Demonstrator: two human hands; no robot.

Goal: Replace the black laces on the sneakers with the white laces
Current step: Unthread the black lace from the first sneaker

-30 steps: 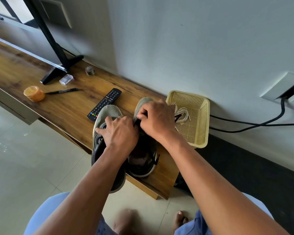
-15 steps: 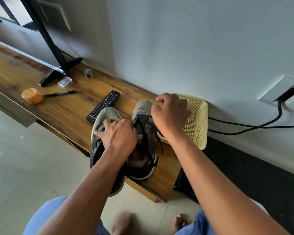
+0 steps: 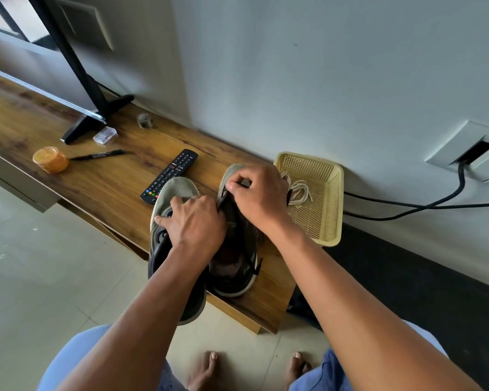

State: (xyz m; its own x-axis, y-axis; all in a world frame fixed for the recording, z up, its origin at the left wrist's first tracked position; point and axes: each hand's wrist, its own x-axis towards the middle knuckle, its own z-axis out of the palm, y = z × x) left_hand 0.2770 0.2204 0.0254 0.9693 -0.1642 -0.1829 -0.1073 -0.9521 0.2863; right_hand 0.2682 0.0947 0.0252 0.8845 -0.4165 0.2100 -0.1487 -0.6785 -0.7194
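Two grey-green sneakers stand side by side at the near end of the wooden shelf (image 3: 108, 187). My left hand (image 3: 194, 218) rests curled over the left sneaker (image 3: 175, 190) and grips the inner edge of the right sneaker (image 3: 235, 258). My right hand (image 3: 259, 197) is over the front of the right sneaker and pinches its black lace (image 3: 223, 193) near the toe eyelets. The white laces (image 3: 299, 190) lie in the yellow basket (image 3: 329, 221) just right of the shoes.
A black remote (image 3: 171, 172) lies just beyond the left sneaker. Further left are a pen (image 3: 98, 155), an orange tub (image 3: 50, 159), a small clear box (image 3: 104, 134) and a TV stand foot (image 3: 79, 128). Black cables (image 3: 407, 206) run along the wall on the right.
My right hand, which had pulled out toward the basket with the black lace, has come back to the front of the right sneaker. My left hand has stayed on the shoes.
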